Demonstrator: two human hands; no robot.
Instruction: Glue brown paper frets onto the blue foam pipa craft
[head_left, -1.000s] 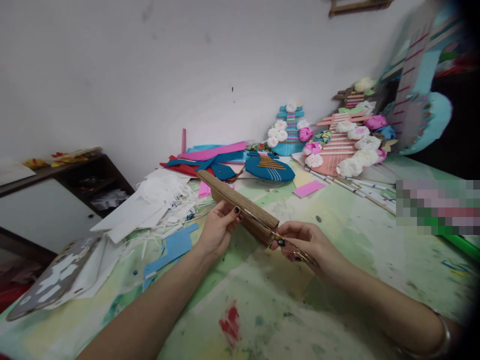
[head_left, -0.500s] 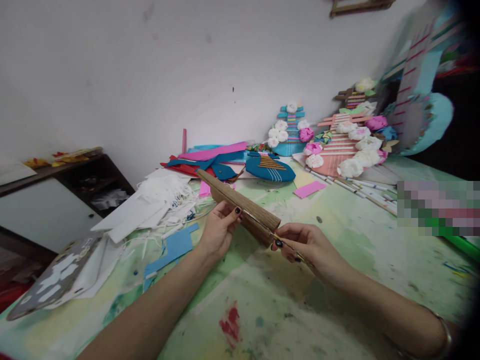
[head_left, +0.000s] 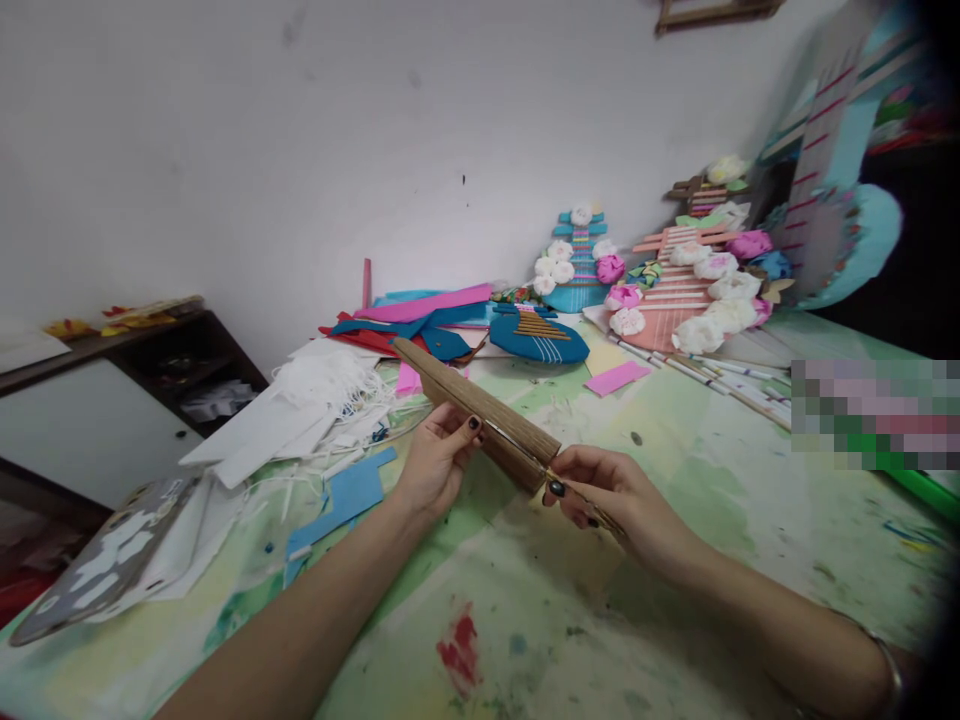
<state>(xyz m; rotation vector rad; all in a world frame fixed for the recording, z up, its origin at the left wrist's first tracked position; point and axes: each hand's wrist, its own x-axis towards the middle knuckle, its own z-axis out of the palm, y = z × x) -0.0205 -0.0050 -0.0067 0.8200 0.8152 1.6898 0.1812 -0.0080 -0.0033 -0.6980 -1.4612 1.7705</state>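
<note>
- And it's thumb against fingers for the left hand, clamped on the brown paper near its middle!
- Over to the right hand: closed round the scissors at the brown paper's near end, blades running along its folds.
- The brown paper itself slants above the table, held between both hands.
- Left of the brown paper, there's the blue sheet, with white scraps just beyond.
- Behind the brown paper, here's the blue lute, lying flat.
- Out right of the brown paper: a pink strip, then the flowered coral lute!
</note>
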